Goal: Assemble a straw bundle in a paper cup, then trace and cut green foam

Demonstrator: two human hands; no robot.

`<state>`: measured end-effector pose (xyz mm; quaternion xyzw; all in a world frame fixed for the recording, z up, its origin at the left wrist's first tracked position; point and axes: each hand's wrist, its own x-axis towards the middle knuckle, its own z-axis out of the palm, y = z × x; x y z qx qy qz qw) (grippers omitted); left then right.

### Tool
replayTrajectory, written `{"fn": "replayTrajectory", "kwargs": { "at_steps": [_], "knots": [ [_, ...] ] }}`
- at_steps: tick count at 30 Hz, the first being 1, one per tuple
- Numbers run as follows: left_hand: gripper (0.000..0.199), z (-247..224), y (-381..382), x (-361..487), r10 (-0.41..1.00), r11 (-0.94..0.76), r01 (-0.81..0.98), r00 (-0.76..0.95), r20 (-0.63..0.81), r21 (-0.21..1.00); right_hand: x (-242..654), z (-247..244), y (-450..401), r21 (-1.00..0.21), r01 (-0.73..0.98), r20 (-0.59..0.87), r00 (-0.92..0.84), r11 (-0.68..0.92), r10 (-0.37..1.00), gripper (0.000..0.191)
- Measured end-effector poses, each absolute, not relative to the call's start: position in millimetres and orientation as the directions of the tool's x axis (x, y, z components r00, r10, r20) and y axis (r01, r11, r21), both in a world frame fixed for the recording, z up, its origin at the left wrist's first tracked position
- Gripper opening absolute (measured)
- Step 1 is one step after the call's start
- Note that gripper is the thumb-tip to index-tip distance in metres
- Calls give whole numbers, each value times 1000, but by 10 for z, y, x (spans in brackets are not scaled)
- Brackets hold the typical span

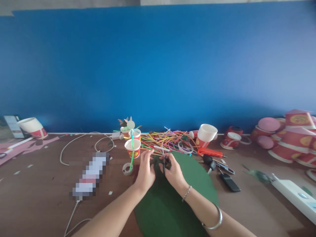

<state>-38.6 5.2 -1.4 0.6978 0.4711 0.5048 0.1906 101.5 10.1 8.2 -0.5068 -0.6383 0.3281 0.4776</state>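
Observation:
Over the far part of a green round mat [170, 210], my two hands are close together. My right hand [172, 169] is closed around a pair of dark-handled scissors [164, 159], whose blades point away from me. To its left, my left hand [146, 169] has its fingers bent together near the scissors; whatever they hold is too small and dark to make out. Just beyond the hands lies a loose pile of colourful thin strips [170, 138]. A paper cup [133, 147] with a green strip stands left of the pile.
A tape roll [127, 169] and a phone [90, 176] with a cable lie left. Right are a large cup [206, 135], an orange-handled tool [210, 152], keys [228, 181], a power strip [293, 197] and stacked red cups [296, 138]. A blue panel [158, 65] rises behind.

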Motion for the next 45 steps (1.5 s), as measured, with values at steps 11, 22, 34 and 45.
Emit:
{"fn": "replayTrajectory", "kwargs": {
  "at_steps": [11,22,34,45],
  "knots": [
    [47,57,75,-343,932,-355,21,-68,356,935,1011,178,148,-984,-115,132,48,137,990,29],
    [27,125,118,-356,993,-74,-196,-109,54,978,1061,158,146,-984,-172,69,-78,55,995,33],
    [22,120,152,-399,965,-173,-278,-239,106,945,1146,250,127,-996,-88,48,-161,34,986,33],
    [22,138,127,-392,964,-184,-294,-239,114,938,1126,202,111,-988,150,-96,-416,-36,904,32]
  ]
}}
